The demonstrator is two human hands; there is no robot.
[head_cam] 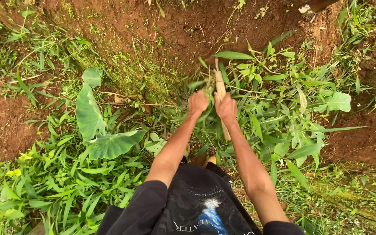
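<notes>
I look down at both my arms stretched out over weedy ground. My right hand [226,107] is closed around a pale wooden tool handle [220,86] that runs away from me toward the bare soil; its far end is hidden among leaves. My left hand [197,102] is closed on a bunch of green grass and weeds [201,83] just left of the handle. The two hands are almost touching. The tool's blade is not visible.
Red-brown bare soil [188,30] lies ahead and at the right [370,139]. Large heart-shaped leaves [90,115] grow at the left. Dense grass and weeds [66,182] cover the ground around my legs. A mossy patch [144,78] borders the soil.
</notes>
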